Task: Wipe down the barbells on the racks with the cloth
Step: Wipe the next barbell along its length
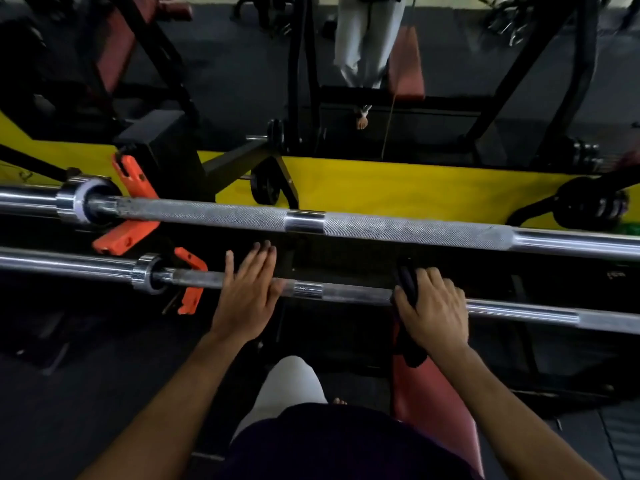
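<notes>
Two steel barbells lie across the view on orange rack hooks. The near barbell [346, 294] runs under both my hands. My left hand [247, 292] rests flat on it with straight fingers, just right of its collar. My right hand [433, 306] grips a dark cloth [407, 285] wrapped over the same bar, and the cloth's tail hangs below my wrist. The far barbell [242, 214], thicker and knurled, lies a little beyond my fingertips, untouched.
Orange rack hooks [138, 188] hold the bars at the left. A red bench pad [433, 403] sits under my right forearm. Beyond a yellow floor band [398, 188], black machine frames and small weight plates stand, and a person in light trousers [367, 39] is there.
</notes>
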Available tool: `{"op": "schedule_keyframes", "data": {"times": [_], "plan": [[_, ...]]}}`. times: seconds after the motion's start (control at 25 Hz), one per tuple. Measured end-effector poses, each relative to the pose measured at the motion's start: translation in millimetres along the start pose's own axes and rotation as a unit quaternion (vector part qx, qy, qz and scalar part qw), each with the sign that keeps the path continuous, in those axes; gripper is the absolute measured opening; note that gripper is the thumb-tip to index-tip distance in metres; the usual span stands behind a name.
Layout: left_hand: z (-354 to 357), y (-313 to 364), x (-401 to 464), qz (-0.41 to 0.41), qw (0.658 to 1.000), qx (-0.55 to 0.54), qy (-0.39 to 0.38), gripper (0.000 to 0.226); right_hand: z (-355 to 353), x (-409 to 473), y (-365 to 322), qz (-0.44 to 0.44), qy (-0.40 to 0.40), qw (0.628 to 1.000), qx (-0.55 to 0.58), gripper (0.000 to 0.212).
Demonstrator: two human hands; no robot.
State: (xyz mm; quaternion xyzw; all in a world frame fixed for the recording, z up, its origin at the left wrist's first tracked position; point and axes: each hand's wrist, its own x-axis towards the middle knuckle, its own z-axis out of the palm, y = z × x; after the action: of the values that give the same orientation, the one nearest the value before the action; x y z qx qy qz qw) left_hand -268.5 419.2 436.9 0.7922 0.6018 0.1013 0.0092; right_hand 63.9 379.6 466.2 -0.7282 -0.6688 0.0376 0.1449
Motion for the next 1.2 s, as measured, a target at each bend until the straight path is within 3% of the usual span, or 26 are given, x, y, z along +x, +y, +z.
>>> {"op": "schedule_keyframes", "data": {"times": [0.08,0.16,0.36,0.52,0.64,0.8,0.88,0.96,1.0,1.08,1.2], "plan": [[0.6,-0.5,-6.5,-0.017,1.000,-0.004,-0.001,0.065,-7.5,19.7,-19.8,0.027,-0.103,0.994,-0.013,0.041],[0.9,-2.0,-9.3,-0.020,1.000,-0.011,-0.009,0.063,-2.9,28.9,-44.0,0.019,-0.157,0.987,-0.011,0.041],[2.2,-3.5,-8.1,-0.017,1.000,-0.003,-0.011,0.063,33.0,7.3,-119.4,-0.185,-0.072,0.980,0.010,0.049],[4.3,-4.4,-9.6,-0.013,1.000,0.002,0.001,0.066,44.5,-19.1,-72.2,-0.275,-0.046,0.960,-0.009,0.064],[6.1,-0.8,-8.9,-0.023,0.999,-0.016,0.019,0.064,28.9,-35.5,-7.5,-0.242,0.001,0.970,-0.029,0.064],[7.1,-1.0,-8.1,-0.023,0.999,-0.022,0.020,0.065,-2.0,-24.9,27.8,-0.112,-0.003,0.994,0.001,0.048],[7.1,-1.0,-8.1,-0.022,0.999,-0.020,0.017,0.065,-12.5,2.2,10.6,-0.011,-0.068,0.997,0.040,0.042],[6.2,-1.3,-7.6,-0.023,0.999,-0.023,0.013,0.065,-17.6,36.5,-19.4,0.078,-0.184,0.978,0.052,0.044],[5.6,-1.2,-7.7,-0.024,0.999,-0.024,0.011,0.065,-14.5,49.8,-35.2,0.075,-0.238,0.967,0.042,0.044],[4.9,-1.0,-8.9,-0.024,0.999,-0.025,0.010,0.066,-6.4,53.9,-72.6,0.005,-0.265,0.964,0.031,0.043],[4.3,-2.8,-8.8,-0.017,0.999,-0.032,0.007,0.070,16.3,20.9,-112.0,-0.154,-0.154,0.976,-0.005,0.047]]}}
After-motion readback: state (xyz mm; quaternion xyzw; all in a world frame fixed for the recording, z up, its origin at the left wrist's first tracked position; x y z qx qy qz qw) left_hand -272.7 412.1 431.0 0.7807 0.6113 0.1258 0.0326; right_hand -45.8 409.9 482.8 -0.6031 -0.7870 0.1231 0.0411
